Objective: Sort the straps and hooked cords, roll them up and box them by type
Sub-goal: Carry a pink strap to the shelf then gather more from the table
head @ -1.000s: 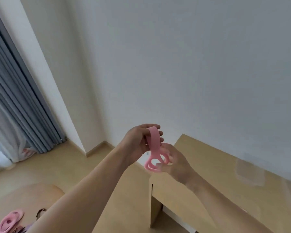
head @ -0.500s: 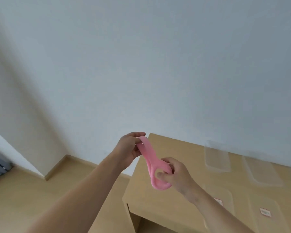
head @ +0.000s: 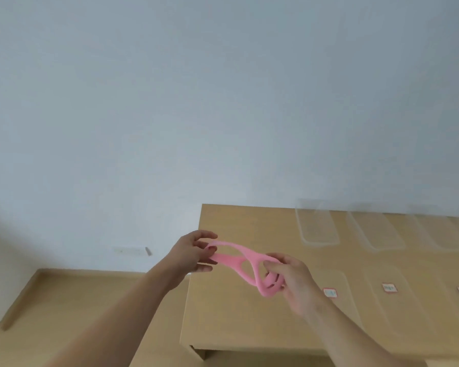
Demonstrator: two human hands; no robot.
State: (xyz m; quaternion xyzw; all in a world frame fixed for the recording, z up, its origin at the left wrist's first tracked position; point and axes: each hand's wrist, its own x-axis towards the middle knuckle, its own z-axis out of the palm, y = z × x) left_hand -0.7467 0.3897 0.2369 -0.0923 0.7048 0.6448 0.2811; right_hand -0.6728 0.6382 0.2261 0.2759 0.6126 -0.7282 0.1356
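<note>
I hold the pink strap (head: 239,260) in the air between both hands, above the left end of the bench (head: 223,313) and touching nothing below. My left hand (head: 194,254) pinches the flat end of the strap between thumb and fingertips, fingers only partly curled; this end is kept taut so that the band does not twist. My right hand (head: 286,279) is closed round the other end, where the strap appears already gathered into a small loop or coil against my fingers; how many turns it has I cannot tell. The stretch between the hands shows oval cut-outs and sags slightly, so I judge the rolling to be in progress rather than finished. On the bench, clear lids (head: 318,229) lie in a row by the wall, and nearer me stand clear boxes (head: 398,308), each with a small red-edged label (head: 330,292) facing up; the print is too small to read. I judge the labels to mark one type per box, and the lids to be set aside so the boxes stay open for filling. Nothing is seen inside the boxes from here. Risk noted: a springy strap may unroll on release.
</note>
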